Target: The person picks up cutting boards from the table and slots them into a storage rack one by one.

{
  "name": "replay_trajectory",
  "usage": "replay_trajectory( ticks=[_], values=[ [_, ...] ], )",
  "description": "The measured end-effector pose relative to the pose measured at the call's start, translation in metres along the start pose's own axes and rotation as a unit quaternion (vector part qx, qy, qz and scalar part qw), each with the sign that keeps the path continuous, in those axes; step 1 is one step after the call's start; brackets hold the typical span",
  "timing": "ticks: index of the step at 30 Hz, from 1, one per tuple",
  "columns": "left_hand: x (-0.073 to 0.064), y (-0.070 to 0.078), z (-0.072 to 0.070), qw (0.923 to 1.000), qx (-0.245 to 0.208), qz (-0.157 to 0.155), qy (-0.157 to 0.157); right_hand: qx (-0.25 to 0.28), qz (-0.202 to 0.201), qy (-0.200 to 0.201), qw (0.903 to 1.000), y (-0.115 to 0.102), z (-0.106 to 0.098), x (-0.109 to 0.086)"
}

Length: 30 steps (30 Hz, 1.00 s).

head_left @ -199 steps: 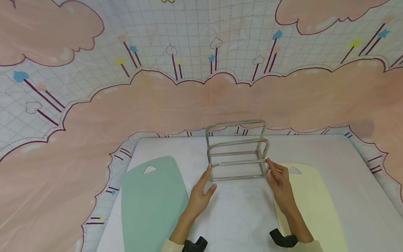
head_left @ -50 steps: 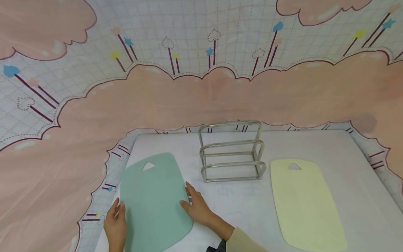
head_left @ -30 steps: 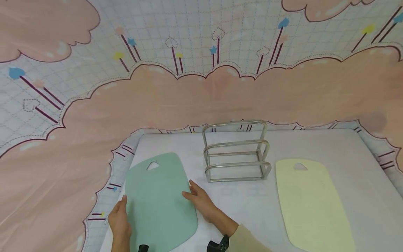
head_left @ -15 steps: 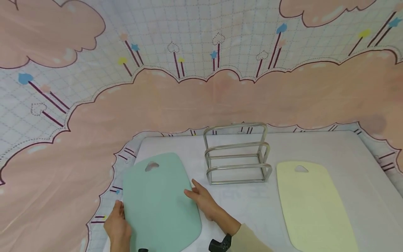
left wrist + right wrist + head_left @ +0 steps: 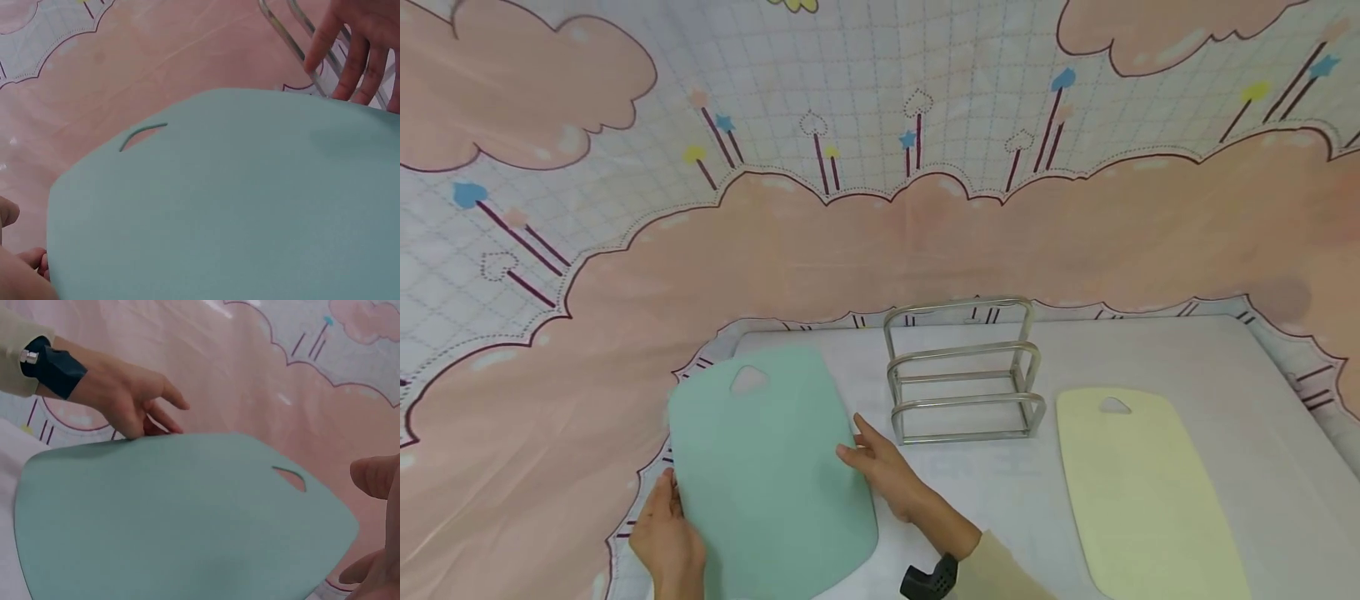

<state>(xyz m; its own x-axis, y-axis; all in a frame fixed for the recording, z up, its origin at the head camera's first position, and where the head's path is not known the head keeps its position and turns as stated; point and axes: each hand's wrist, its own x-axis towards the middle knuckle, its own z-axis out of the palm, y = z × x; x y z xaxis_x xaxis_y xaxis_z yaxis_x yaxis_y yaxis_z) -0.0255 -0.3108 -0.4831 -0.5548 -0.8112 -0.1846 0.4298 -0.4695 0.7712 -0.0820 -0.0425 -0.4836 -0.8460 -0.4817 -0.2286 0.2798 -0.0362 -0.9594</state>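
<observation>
head view: your left hand [image 5: 667,537] holds the left edge of the green board [image 5: 767,467] and your right hand [image 5: 887,471] holds its right edge, thumb on the near face. the board is tilted, its handle-hole end raised off the table [image 5: 970,500]. a metal rack [image 5: 962,402] stands just beyond your right hand; a yellow board [image 5: 1146,492] lies flat to the rack's right. patterned cloth [image 5: 805,267] hangs behind.

left wrist view: your right fingers pass behind the board's edge, spread apart, near the rack's bars. your left hand is cut off at the frame's edge, so its thumb contact is hard to confirm.

right wrist view: your left fingers are hooked behind the board's far edge; a black device [image 5: 56,365] is strapped to that wrist.
</observation>
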Motion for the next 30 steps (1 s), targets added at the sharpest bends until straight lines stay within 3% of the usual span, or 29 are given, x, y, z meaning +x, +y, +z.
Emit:
replay_trajectory(
  ticks=[9, 15, 18, 19, 22, 26, 30],
  values=[
    [-0.007, 0.002, 0.011, 0.9959, -0.041, 0.066, -0.045, 0.010, -0.015, -0.005, 0.9998, -0.015, -0.001, -0.004],
    [-0.013, -0.001, 0.021, 0.9875, -0.074, 0.114, -0.079, -0.012, -0.061, -0.040, 0.9972, -0.026, -0.003, -0.006],
    [-0.015, -0.001, 0.024, 0.9869, -0.072, 0.122, -0.076, -0.020, -0.077, -0.049, 0.9956, -0.030, -0.003, -0.008],
    [-0.015, -0.001, 0.024, 0.9878, -0.061, 0.124, -0.071, -0.020, -0.080, -0.051, 0.9953, -0.031, -0.003, -0.008],
    [-0.016, 0.000, 0.025, 0.9896, 0.033, 0.134, -0.041, -0.023, -0.084, -0.051, 0.9949, -0.033, -0.002, -0.008],
    [-0.018, 0.000, 0.025, 0.9774, 0.152, 0.147, -0.014, -0.021, -0.097, -0.048, 0.9938, -0.034, -0.002, -0.008],
    [-0.021, 0.000, 0.027, 0.9659, 0.193, 0.171, -0.023, -0.024, -0.112, -0.041, 0.9925, -0.036, -0.002, -0.010]
  ],
)
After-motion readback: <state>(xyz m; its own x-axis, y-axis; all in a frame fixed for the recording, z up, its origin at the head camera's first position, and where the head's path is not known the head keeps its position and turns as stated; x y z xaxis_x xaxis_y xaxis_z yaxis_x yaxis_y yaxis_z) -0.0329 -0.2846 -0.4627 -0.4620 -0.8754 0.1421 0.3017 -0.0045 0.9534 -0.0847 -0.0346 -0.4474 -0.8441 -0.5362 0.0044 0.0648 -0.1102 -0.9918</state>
